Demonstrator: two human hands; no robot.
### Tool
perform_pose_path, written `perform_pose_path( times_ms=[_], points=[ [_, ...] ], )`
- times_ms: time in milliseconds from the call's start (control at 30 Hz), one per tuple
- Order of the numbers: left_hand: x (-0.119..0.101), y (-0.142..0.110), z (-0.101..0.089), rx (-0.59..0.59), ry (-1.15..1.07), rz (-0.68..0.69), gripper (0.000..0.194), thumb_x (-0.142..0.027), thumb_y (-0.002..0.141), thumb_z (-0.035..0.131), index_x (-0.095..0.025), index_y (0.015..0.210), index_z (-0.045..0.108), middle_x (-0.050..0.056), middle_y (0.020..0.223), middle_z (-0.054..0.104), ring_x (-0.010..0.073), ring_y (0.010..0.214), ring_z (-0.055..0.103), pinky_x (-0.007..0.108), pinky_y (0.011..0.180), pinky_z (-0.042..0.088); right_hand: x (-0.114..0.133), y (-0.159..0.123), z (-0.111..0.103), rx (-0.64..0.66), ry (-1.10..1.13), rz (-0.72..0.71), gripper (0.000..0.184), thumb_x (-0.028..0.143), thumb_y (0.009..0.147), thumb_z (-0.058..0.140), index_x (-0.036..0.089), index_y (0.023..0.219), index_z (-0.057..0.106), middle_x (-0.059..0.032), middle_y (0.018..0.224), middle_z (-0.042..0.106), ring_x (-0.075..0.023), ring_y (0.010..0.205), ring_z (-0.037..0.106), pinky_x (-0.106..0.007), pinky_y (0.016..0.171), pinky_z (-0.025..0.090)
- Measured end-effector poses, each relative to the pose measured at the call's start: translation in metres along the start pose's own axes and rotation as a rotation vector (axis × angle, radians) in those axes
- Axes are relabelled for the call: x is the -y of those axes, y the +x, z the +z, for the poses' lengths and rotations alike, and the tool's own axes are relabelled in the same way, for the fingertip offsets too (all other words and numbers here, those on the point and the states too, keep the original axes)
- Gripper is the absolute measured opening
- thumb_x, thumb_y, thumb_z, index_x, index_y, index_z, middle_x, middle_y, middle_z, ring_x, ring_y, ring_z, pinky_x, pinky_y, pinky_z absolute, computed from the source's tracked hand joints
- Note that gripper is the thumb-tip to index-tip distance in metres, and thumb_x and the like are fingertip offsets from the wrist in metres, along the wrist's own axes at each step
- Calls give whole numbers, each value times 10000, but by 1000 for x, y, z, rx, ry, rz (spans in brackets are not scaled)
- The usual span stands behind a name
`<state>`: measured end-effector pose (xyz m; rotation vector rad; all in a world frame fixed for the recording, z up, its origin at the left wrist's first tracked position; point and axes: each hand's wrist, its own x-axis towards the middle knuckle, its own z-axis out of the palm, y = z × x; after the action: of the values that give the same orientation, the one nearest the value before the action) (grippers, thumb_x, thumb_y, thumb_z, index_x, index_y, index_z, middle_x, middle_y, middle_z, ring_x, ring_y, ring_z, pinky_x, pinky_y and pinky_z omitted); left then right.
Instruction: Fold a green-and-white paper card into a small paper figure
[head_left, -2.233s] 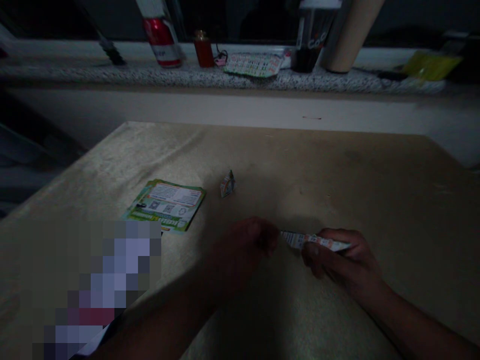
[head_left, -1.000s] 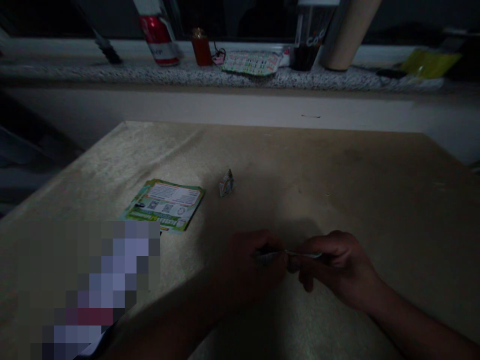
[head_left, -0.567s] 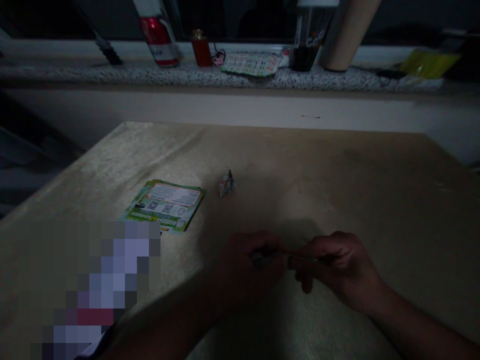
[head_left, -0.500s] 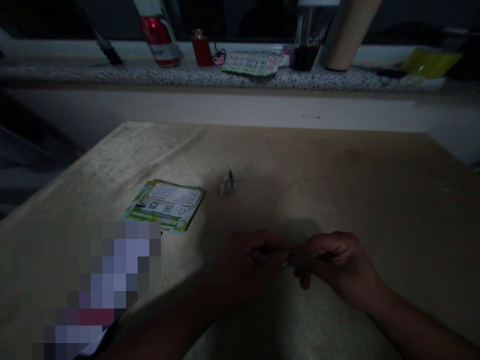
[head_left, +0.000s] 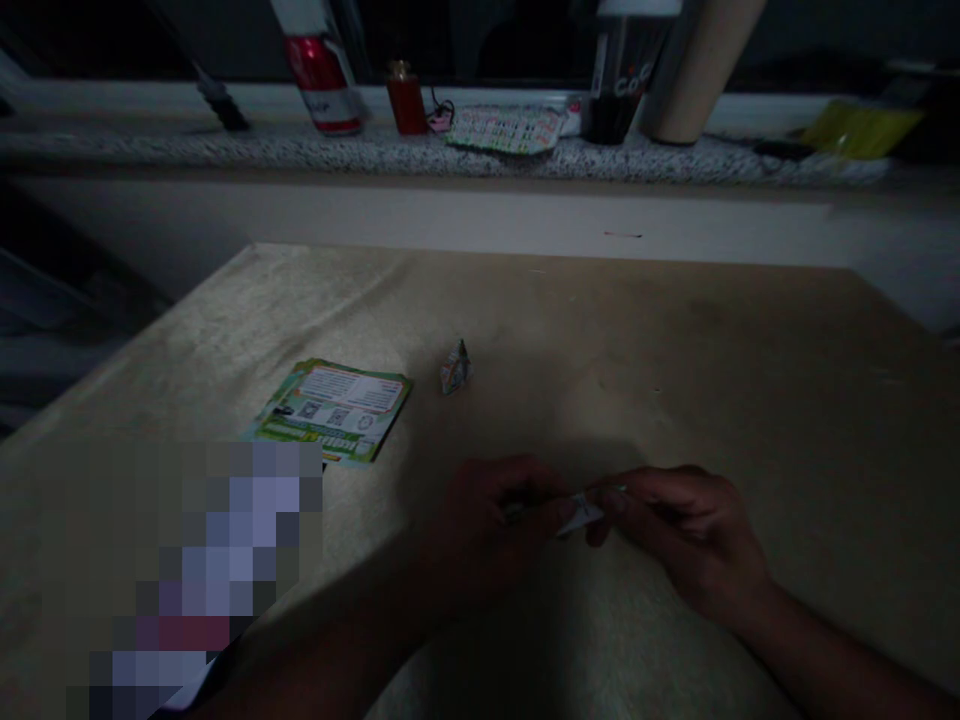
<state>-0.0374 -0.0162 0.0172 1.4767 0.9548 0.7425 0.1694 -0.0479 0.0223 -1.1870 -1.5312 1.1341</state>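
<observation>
Low over the table, a small folded piece of paper [head_left: 581,514], pale with a few dark marks, is pinched between both hands. My left hand [head_left: 499,525] grips its left side, thumb on top. From the other side my right hand [head_left: 686,530] holds it with thumb and forefinger, and the fingers hide much of it. Beyond the hands stands a small folded paper shape [head_left: 455,368] with a pointed top and printed colours. To its left lies a flat stack of green-and-white printed sheets [head_left: 337,405].
A pale cloth-like cover spreads over the table [head_left: 735,350]. Behind it, a speckled stone sill [head_left: 262,150] holds a red can [head_left: 324,85], a small red bottle [head_left: 406,100], a patterned pouch [head_left: 504,130], a dark cup [head_left: 619,85] and a yellow packet [head_left: 862,128]. Blurred blocks cover the lower left.
My right hand has shifted slightly to the right, and its fingers have moved apart from the left ones. More of the paper's white face now shows between the hands.
</observation>
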Motion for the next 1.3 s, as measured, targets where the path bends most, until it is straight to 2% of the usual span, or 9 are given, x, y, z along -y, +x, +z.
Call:
perform_pose_path(
  times_ms=[133,300,433,600,867,933,1000,1133,1300],
  points=[
    [-1,2,-1,9,-11,-43,117,-263,853,702,-166,807,749,-2,699,708,112,629,604,213,576,420,-1,2,-2,14,-41,-21,307,312,947,644,196,691,766,-37,629,744,-134,529,641,-234,481,446],
    [-4,5,-5,73,6,-78,169,-313,848,697,-151,816,734,13,728,703,129,666,614,233,612,442,-3,4,-3,8,-144,-103,325,276,957,608,181,675,738,16,494,614,-73,401,465,-209,394,310],
    [1,7,-9,103,-50,-149,182,-328,828,736,-154,876,718,3,752,691,115,654,599,222,598,442,0,5,-4,-75,-203,-132,320,260,950,610,183,659,721,13,525,637,-79,431,518,-199,415,356],
    [11,15,-13,-51,-333,-176,265,-311,742,815,-154,909,681,-9,724,682,103,575,592,219,546,469,-2,6,-2,-120,-199,-130,202,248,934,645,198,766,746,7,620,711,-99,495,616,-187,442,434],
    [8,16,-7,-195,-650,-206,295,-299,757,796,-145,981,681,26,786,724,158,663,679,291,634,548,0,5,15,-63,-479,-404,92,150,913,665,186,978,719,-30,847,763,-128,705,711,-221,656,549],
    [5,16,-7,-243,-624,-195,304,-278,766,776,-140,1017,675,40,844,734,158,698,677,283,640,537,6,10,18,4,-475,-346,68,219,931,653,183,928,711,-17,787,736,-130,663,685,-232,625,530],
    [3,16,-9,-272,-562,-170,308,-280,795,743,-140,1058,668,42,872,731,139,690,649,263,621,506,12,20,20,79,-426,-206,210,309,966,604,187,822,696,8,674,671,-121,590,627,-236,568,486],
    [5,20,-15,-217,-428,-82,363,-310,833,691,-133,1147,651,35,854,707,110,621,561,248,575,436,13,41,18,223,-311,20,380,415,968,561,170,696,665,12,605,603,-109,549,548,-227,519,433],
    [8,23,-20,-196,-238,-11,418,-240,845,597,-134,1249,620,62,966,719,156,750,625,276,666,485,7,52,22,218,-368,-8,373,318,929,503,168,612,628,3,563,605,-108,521,544,-222,508,427]
  ],
)
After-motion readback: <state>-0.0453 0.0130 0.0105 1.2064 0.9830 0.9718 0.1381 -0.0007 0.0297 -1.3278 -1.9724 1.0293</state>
